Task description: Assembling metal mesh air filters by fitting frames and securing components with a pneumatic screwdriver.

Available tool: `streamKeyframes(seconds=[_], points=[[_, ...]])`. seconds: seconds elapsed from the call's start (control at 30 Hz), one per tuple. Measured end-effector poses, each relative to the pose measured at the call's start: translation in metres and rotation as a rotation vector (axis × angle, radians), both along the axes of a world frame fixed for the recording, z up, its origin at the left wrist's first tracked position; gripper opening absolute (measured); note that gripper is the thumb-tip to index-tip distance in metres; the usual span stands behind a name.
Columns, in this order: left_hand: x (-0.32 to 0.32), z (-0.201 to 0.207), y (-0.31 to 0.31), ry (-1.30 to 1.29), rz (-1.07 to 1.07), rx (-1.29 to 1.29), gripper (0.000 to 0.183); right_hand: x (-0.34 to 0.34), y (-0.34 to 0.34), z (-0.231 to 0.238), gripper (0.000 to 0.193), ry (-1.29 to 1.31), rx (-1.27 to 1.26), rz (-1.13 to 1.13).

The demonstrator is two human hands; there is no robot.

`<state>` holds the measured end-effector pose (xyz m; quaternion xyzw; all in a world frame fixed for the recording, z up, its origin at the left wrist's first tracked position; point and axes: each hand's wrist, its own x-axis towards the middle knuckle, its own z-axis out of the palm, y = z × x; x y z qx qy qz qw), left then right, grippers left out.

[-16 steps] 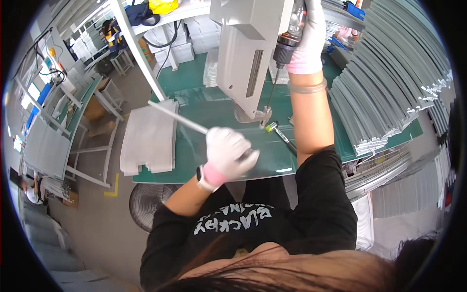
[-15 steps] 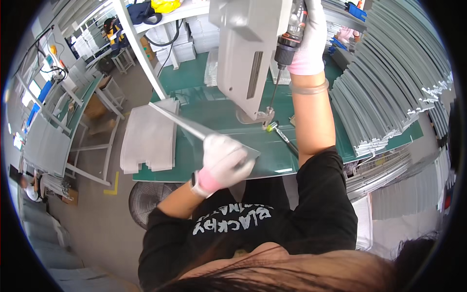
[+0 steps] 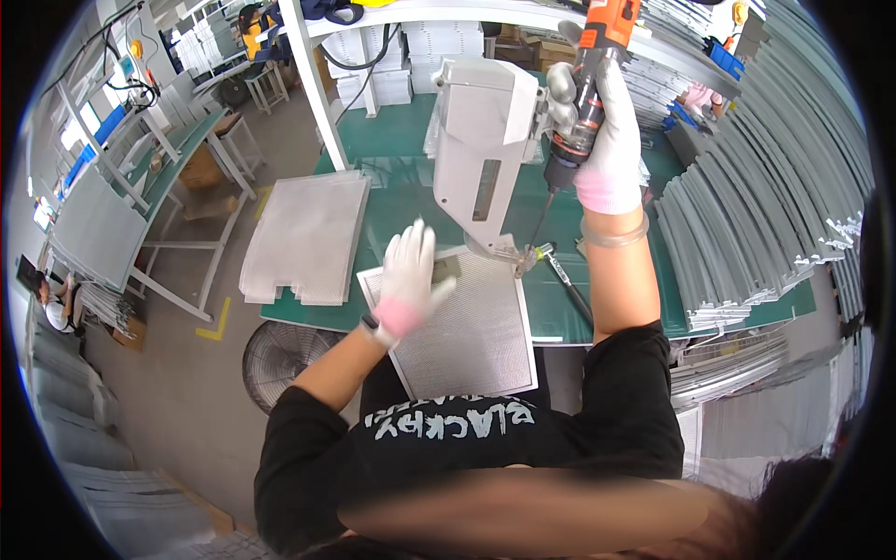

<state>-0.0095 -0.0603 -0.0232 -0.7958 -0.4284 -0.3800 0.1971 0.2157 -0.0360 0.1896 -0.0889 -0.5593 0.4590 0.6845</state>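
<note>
My right hand (image 3: pixel 614 149), gloved in white with a pink cuff, grips an orange and black power screwdriver (image 3: pixel 588 117). Its long thin bit slants down to a clear guide at the foot of a white upright machine (image 3: pixel 483 140). A framed mesh panel (image 3: pixel 462 336) lies with its far right corner at that guide and its near end over the table's front edge. Above the panel's left side, my left hand (image 3: pixel 411 275), in a like glove, has its fingers stretched out and holds nothing. I cannot tell whether it touches the panel.
A stack of mesh sheets (image 3: pixel 308 238) lies left on the green table (image 3: pixel 373 140). A small hammer (image 3: pixel 567 280) rests right of the panel. Tall stacks of grey frame strips (image 3: pixel 747 205) fill the right side. A floor fan (image 3: pixel 285 359) stands below the table's left edge.
The panel, edge-on in my left hand before, now lies flat beneath the guide. My left hand has let go and opened. More of the screwdriver in my right hand shows now.
</note>
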Motion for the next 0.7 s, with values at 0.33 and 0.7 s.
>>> streamKeyframes(seconds=[0.33,0.7], points=[[0.048,0.026,-0.085,0.006,-0.319,-0.531,0.021,0.001,-0.039,-0.031,0.053,0.057,-0.145,-0.079],[0.046,0.039,-0.096,0.018,-0.261,-0.447,0.022,-0.003,-0.041,-0.058,0.062,0.104,-0.128,0.126]])
